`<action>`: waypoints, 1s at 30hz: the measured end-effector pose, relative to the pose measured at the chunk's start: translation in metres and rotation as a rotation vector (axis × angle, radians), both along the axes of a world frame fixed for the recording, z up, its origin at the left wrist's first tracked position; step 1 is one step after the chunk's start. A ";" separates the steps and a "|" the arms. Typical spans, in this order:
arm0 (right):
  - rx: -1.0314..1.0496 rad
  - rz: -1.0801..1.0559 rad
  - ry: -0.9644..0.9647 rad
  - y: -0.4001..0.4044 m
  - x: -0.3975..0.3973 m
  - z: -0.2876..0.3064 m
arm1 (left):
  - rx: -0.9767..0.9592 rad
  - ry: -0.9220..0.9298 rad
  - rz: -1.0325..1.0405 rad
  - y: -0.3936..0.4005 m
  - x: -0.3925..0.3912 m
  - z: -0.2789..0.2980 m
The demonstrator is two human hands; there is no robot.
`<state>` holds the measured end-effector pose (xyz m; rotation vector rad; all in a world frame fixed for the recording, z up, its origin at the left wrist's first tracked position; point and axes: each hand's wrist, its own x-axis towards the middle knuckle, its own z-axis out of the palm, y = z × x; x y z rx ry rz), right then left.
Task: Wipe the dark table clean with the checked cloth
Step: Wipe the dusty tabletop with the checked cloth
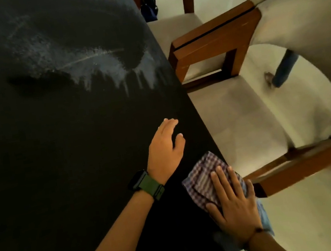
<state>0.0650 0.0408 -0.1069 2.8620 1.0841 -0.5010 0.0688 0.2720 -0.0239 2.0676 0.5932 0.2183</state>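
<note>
Your right hand (235, 208) lies flat and open on the checked cloth (203, 176), pressing it down at the counter's (55, 154) right edge. The cloth is soft and light and would bunch up easily, so keep your palm spread on its middle. Your left hand (164, 149) rests open just beyond it, holding nothing. Farther on lies a pale smear (93, 65), with lots of open room. Chairs (245, 112) stand close to the edge.
</note>
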 end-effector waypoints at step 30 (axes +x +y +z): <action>0.022 0.120 0.000 -0.025 -0.017 0.004 | 0.057 0.017 0.098 0.001 -0.006 -0.011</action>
